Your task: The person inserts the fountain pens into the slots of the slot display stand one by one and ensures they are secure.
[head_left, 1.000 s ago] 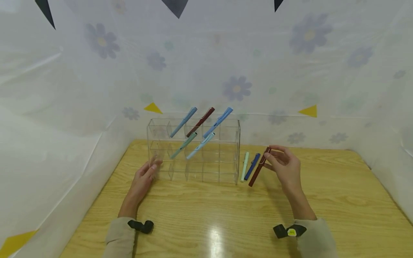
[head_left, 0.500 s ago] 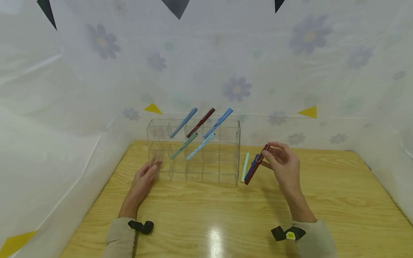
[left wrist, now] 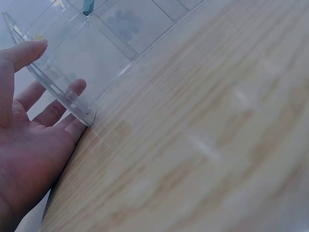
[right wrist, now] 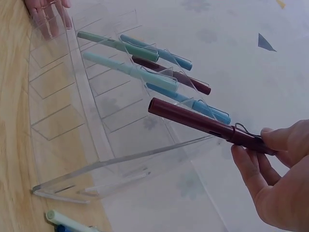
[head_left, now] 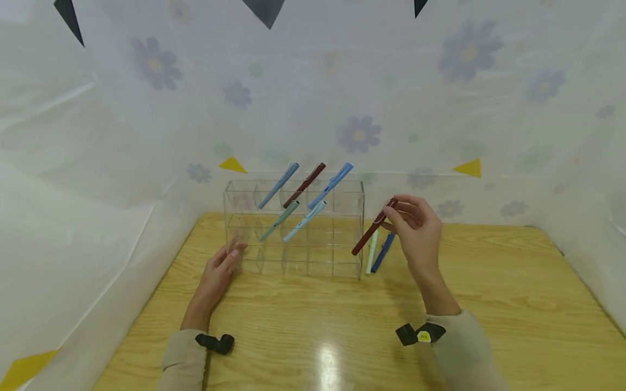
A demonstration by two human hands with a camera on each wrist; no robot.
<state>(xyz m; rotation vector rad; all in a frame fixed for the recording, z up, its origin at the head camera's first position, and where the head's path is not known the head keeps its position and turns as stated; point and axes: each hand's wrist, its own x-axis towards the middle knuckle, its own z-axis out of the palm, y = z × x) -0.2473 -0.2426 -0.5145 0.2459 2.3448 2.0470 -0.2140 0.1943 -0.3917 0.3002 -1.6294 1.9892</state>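
A dark red pen (head_left: 374, 228) is pinched by its clip end between the thumb and fingers of my right hand (head_left: 418, 233), raised off the table. Its free end slants down beside the right end of a clear acrylic pen rack (head_left: 363, 233); in the right wrist view the pen (right wrist: 193, 121) passes in front of the rack. My left hand (head_left: 220, 271) holds the rack's left end, thumb and fingers about the side panel (left wrist: 63, 94). Under the right hand, a pale green pen (head_left: 371, 252) and a navy blue pen (head_left: 383, 253) lie on the table.
Slanted in the rack's top tier are a steel-blue pen (head_left: 279, 185), a dark red pen (head_left: 304, 185) and a bright blue pen (head_left: 330, 186). Its middle tier bears a sage green pen (head_left: 279, 221) and a light blue pen (head_left: 304, 221). A flowered sheet (head_left: 293, 108) hangs behind the wooden table (head_left: 274, 326).
My right hand has lifted the dark red pen and carried it up and left, from beside the lying pens to the rack's right end. The left hand stays where it was.
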